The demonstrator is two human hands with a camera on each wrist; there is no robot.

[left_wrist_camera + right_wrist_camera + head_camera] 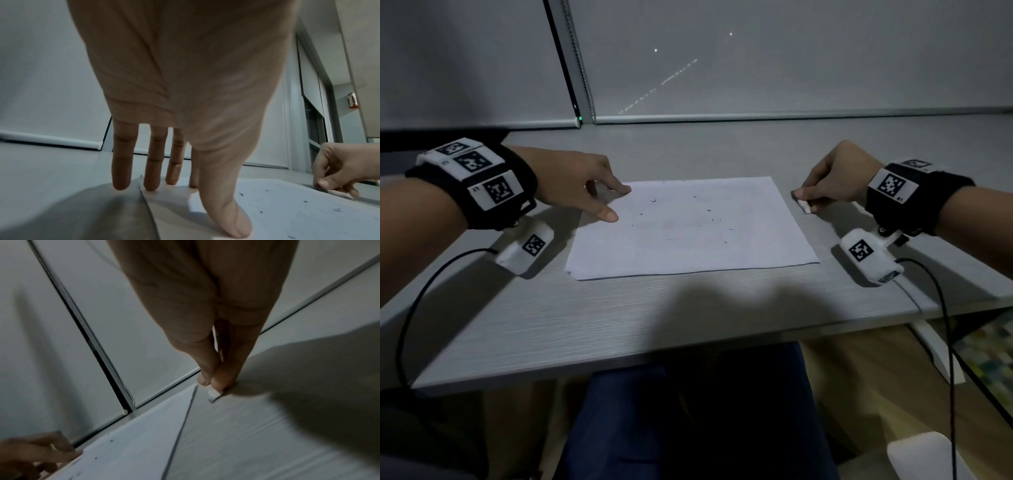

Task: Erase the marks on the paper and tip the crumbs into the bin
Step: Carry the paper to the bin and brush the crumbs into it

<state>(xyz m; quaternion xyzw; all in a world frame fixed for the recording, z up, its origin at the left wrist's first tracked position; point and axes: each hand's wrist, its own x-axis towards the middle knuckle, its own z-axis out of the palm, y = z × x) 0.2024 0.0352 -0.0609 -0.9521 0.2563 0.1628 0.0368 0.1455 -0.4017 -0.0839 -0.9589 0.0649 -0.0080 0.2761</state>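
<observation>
A white sheet of paper (688,233) lies flat in the middle of the grey table (585,325), with several small dark crumbs (709,210) scattered over it. My left hand (616,202) is open; its straight fingers (151,181) and thumb press on the sheet's far-left corner. Just off the sheet's right edge, my right hand (798,195) pinches a small white eraser (804,205) between thumb and fingertips, low on the table. In the right wrist view the eraser (213,393) touches the tabletop beside the paper (131,443).
A closed roller blind with a bead chain (578,68) stands behind the table. Black cables (945,325) hang from both wrists over the table's front edge. My legs sit under the table. A white rounded object (924,455) is on the floor at lower right.
</observation>
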